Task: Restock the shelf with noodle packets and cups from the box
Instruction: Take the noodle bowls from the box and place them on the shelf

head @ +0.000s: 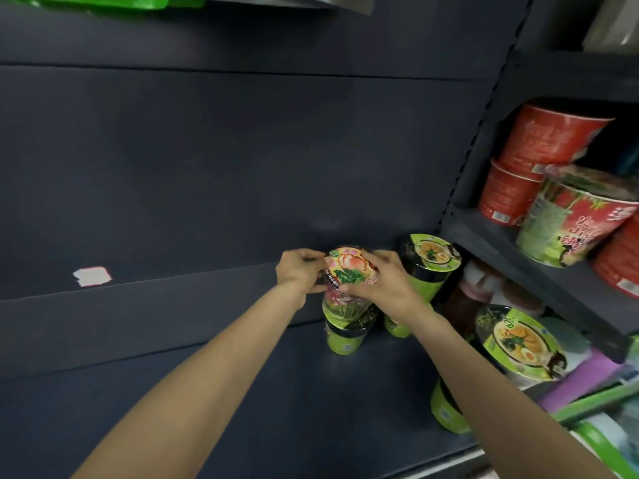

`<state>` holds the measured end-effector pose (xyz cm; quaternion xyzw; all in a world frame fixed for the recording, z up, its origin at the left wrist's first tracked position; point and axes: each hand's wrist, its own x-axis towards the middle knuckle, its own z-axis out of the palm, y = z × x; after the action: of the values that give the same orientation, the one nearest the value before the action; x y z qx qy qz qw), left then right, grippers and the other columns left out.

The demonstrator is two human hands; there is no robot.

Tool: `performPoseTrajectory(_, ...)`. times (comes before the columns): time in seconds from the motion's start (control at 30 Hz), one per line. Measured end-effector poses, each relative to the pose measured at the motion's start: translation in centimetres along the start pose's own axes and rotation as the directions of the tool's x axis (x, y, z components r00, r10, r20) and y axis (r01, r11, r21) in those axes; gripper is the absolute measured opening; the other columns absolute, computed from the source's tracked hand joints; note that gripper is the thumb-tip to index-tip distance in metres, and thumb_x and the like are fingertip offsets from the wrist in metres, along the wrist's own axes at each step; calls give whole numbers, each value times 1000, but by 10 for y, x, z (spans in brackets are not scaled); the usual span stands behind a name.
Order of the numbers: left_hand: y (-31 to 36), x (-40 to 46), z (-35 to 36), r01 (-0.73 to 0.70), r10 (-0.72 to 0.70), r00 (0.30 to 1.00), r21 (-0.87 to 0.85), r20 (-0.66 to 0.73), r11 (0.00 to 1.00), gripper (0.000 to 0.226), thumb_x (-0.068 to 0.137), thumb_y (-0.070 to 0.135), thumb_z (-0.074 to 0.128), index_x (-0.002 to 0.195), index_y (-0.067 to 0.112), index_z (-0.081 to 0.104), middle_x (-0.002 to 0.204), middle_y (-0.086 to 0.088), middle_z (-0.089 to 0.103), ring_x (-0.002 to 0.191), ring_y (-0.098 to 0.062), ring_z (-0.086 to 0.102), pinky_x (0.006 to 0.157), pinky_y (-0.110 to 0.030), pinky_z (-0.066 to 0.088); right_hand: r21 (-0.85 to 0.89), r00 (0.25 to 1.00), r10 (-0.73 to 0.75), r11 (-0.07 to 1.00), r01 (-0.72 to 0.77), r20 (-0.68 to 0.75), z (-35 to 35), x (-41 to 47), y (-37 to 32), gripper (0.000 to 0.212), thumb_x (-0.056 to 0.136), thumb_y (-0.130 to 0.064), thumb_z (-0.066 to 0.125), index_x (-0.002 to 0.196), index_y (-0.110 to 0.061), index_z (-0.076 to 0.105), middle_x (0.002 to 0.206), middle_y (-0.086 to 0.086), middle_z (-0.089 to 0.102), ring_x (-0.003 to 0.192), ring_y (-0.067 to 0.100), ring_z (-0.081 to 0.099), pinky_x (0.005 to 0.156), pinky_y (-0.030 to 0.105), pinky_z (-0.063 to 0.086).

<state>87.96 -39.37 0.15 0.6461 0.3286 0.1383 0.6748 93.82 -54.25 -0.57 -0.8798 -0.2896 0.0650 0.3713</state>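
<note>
A green noodle cup (347, 271) with a pink and green lid stands stacked on another green cup (345, 338) on the dark shelf (207, 392). My left hand (298, 271) grips its lid rim from the left, and my right hand (377, 281) grips it from the right. Just to the right stands a second stack of green cups (430, 259). Nearer to me, a third green cup (518, 342) with an egg picture on its lid sits on top of another one. The box is out of view.
The neighbouring shelf bay on the right holds red noodle bowls (549, 136) and a green and red bowl (567, 223). An upright slotted post (473, 146) divides the bays. A white label (91, 276) sticks to the back panel. Green packets (103, 0) lie on the shelf above.
</note>
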Motion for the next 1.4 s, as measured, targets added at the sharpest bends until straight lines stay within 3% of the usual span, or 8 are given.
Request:
performPoseTrajectory(0.27,-1,1,7,-5,4,999,25,39,1000,18,85,7,68,102,5,62,88,-5,63,71,-13,63,55,-26,58,-42,996,-44,998,48,81,-9,13,9,77,72,-32,79,139,-20,43,152,1,21,141,18,18,110,25,18)
performPoseTrajectory(0.4,-1,-3,6,-103,102,995,301,21,948,19,86,21,68,102,15,60,86,-1,64,72,-16,62,62,-33,58,-219,976,-163,957,192,144,-14,15,9,71,78,-33,72,141,-23,41,153,-8,26,144,14,9,115,30,12)
performPoseTrajectory(0.53,0,-14,-3,-253,300,954,578,15,776,27,86,27,63,112,18,60,95,2,67,95,-19,62,86,-37,52,-221,958,-260,934,281,117,-13,8,3,62,80,-34,68,137,-24,45,147,-13,33,138,11,19,111,24,16)
performPoseTrajectory(0.77,0,-53,-39,-408,562,826,729,40,549,22,90,25,55,110,19,62,101,2,60,93,-14,60,79,-37,52,-111,927,-374,923,369,-34,10,-14,-28,31,87,-17,57,117,-18,61,115,-1,56,108,16,52,90,34,45)
performPoseTrajectory(0.87,-5,-77,-67,-386,640,767,824,36,415,26,93,27,51,116,18,60,105,1,60,98,-17,57,78,-34,48,-52,914,-406,913,405,-19,28,-28,-53,25,88,-18,55,113,-19,63,102,-4,58,93,11,56,83,32,48)
performPoseTrajectory(1.03,-26,-116,-135,-274,709,705,919,-9,284,26,94,29,49,113,15,61,105,-1,64,100,-23,58,81,-35,42,-72,884,-466,881,467,32,72,-61,-104,22,91,-21,52,111,-20,62,100,-4,59,95,14,56,79,33,48)
performPoseTrajectory(1.23,-70,-186,-258,-92,697,708,964,-113,250,21,90,27,56,102,11,65,90,-4,66,89,-27,61,72,-37,45,-263,784,-611,743,615,108,154,-128,-190,29,97,-26,41,120,-18,56,115,0,57,108,19,50,89,32,37)
performPoseTrajectory(1.4,-110,-253,-383,-14,607,764,935,-219,355,24,93,31,51,108,16,62,101,-4,61,100,-27,57,79,-38,46,-126,786,-582,781,612,209,240,-197,-268,28,96,-26,44,120,-18,56,115,1,57,109,19,51,88,33,42)
